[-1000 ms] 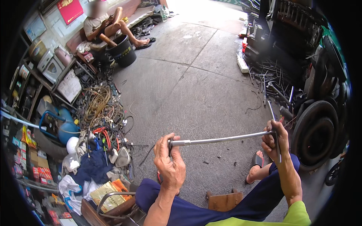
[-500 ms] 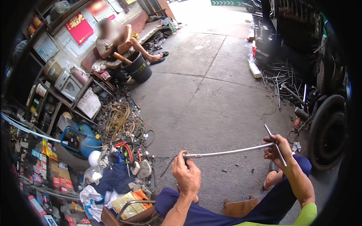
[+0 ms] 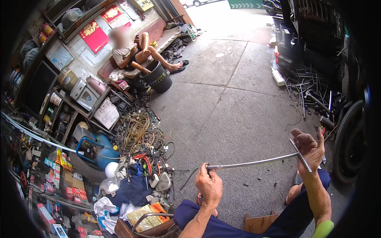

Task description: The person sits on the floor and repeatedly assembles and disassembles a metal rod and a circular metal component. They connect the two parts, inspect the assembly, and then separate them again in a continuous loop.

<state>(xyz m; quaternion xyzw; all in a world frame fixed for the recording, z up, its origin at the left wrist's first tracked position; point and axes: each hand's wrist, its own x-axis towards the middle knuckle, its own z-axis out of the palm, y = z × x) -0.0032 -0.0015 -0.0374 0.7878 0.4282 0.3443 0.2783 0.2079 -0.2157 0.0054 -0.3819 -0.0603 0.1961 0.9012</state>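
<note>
A long T-handle socket wrench (image 3: 260,162) stretches almost level between my two hands above the floor. My left hand (image 3: 209,186) is closed round its socket end, the fingers partly hidden behind the hand. At the other end, the short crossbar slants in front of my right hand (image 3: 311,152). That hand is open, its fingers stretched upward, with the crossbar lying against the palm. Below my arms are my legs in dark blue trousers and a small wooden board (image 3: 260,224) on the floor.
On the left lie a tangle of cables (image 3: 137,129), a blue tank (image 3: 104,152) and boxed goods. A person (image 3: 133,49) sits behind a black bucket (image 3: 159,81). Metal rods (image 3: 307,89) and a wheel (image 3: 349,142) are on the right.
My right hand has opened from its grip on the crossbar, fingers now stretched upward. The crossbar has turned slightly. In the picture, the whole scene sits further right and lower.
</note>
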